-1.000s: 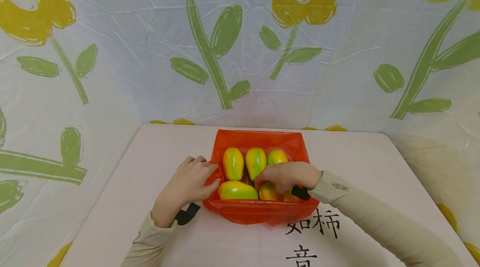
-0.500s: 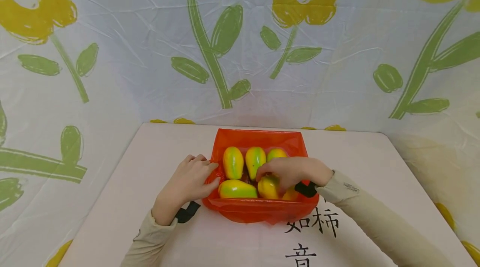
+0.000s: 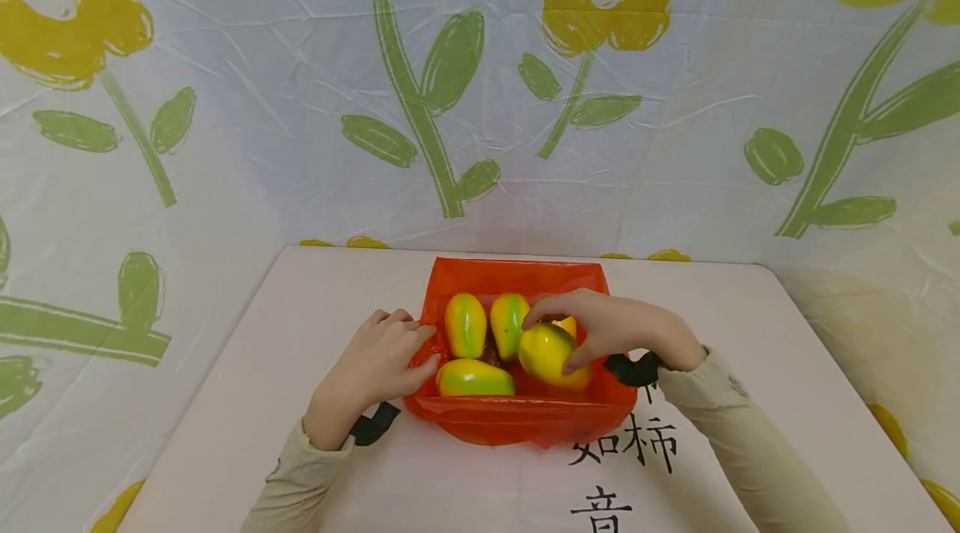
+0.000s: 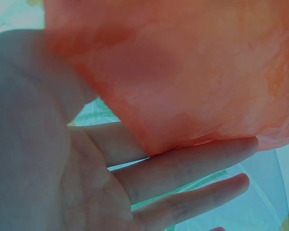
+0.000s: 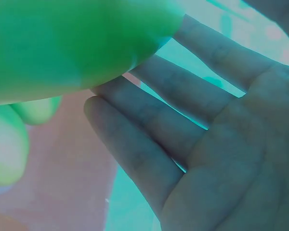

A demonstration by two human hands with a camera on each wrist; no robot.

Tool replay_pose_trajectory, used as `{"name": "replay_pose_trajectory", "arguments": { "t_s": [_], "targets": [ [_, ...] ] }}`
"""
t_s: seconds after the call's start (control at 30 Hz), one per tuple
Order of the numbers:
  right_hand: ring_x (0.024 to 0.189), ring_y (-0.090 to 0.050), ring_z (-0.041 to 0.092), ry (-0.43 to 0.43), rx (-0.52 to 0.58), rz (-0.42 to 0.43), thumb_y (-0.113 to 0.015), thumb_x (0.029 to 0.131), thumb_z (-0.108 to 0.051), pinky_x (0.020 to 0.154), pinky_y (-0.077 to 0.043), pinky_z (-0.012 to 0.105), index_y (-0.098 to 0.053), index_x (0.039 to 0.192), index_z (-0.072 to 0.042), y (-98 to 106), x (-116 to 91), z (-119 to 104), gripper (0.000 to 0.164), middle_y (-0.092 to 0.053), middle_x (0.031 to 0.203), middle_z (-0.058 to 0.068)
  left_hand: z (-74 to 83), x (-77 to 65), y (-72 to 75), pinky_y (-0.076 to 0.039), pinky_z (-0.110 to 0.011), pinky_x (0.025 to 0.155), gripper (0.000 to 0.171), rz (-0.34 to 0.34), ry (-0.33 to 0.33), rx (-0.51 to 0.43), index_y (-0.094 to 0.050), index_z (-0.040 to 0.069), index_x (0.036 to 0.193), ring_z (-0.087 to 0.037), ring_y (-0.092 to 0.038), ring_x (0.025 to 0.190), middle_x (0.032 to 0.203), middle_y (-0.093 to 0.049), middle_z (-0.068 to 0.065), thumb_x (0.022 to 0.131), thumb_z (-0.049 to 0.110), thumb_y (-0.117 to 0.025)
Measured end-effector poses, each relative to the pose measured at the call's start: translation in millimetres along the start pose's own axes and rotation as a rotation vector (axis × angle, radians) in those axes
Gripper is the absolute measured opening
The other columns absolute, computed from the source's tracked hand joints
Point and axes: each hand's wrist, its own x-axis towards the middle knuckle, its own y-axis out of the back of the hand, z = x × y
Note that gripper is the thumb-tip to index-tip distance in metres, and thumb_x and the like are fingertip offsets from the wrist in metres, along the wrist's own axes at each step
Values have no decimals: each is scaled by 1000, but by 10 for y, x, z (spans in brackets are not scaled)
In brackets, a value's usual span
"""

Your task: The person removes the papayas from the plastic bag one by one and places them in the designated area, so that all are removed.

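My right hand [image 3: 607, 321] grips a yellow-green mango [image 3: 547, 354] over the front right of a box-shaped red plastic bag [image 3: 521, 420]. Thumb and fingers lie on opposite sides of this mango in the head view. Inside the bag, a mango [image 3: 466, 326] and another mango [image 3: 509, 323] stand at the back, with a third partly hidden behind my right hand. One more mango [image 3: 476, 378] lies sideways at the front left. My left hand [image 3: 382, 358] touches the bag's left side; in the left wrist view its fingers [image 4: 197, 163] extend along the red film [image 4: 183, 86].
The bag rests on a pale table [image 3: 337, 283] with black characters [image 3: 622, 441] printed in front. White cloth walls [image 3: 315, 58] with yellow flowers and green leaves rise behind and at both sides. Each wrist wears a black strap [image 3: 373, 425].
My right hand has risen and moved slightly right, raising the front right mango with it. My left hand has stayed at the bag's left side.
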Motion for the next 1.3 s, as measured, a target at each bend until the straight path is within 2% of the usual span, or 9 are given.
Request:
{"name": "replay_pose_trajectory", "arguments": {
  "t_s": [0.17,0.33,0.47,0.57,0.8,0.93,1.13,1.3],
  "targets": [
    [120,-52,16,26,16,82,-81,78,-5,100,-47,43,-60,128,-25,9,-115,5,58,-58,129,-11,-6,1,-9,-48,-47,88,33,4,-5,0,-74,10,108,-26,-61,96,96,-74,-6,88,35,-66],
    [125,-52,16,61,64,184,-83,79,-12,103,-44,48,-58,134,-24,5,-257,59,61,-57,135,-10,-10,3,-16,-48,-48,89,33,9,-8,-6,-74,9,108,-27,-61,97,96,-74,-6,88,35,-66],
    [124,-53,15,115,101,281,-82,81,-21,103,-44,48,-57,136,-23,-10,-368,121,60,-58,137,-8,-10,7,-18,-48,-48,89,33,7,-11,-7,-74,9,108,-27,-61,97,96,-74,-6,89,34,-66],
    [123,-53,13,137,107,342,-82,81,-23,103,-45,42,-57,137,-24,-29,-444,154,61,-58,137,-8,-11,11,-17,-48,-47,88,33,5,-12,-4,-74,9,108,-26,-61,97,95,-74,-6,88,35,-66],
    [126,-54,18,200,165,439,-83,77,-8,104,-43,29,-55,139,-14,-103,-571,231,68,-57,139,1,-10,16,-8,-48,-47,89,33,4,-14,-6,-74,9,108,-26,-61,97,94,-74,-5,88,34,-67],
    [127,-52,19,237,213,499,-82,74,4,104,-43,27,-53,139,-7,-162,-627,293,73,-56,140,7,-9,17,-6,-48,-47,90,33,6,-16,-1,-74,9,108,-26,-61,97,94,-74,-5,88,35,-67],
    [126,-52,24,377,306,586,-76,66,22,103,-44,28,-49,137,7,-209,-681,396,77,-53,138,20,-8,18,-16,-48,-47,91,34,5,-16,-2,-74,9,109,-26,-61,98,95,-74,-6,88,35,-67],
    [124,-53,28,419,389,637,-73,65,26,103,-45,30,-47,135,12,-232,-717,443,76,-52,138,24,-11,18,-32,-48,-48,92,34,6,-14,5,-74,10,108,-26,-61,98,95,-74,-6,88,36,-67]
  ]
}}
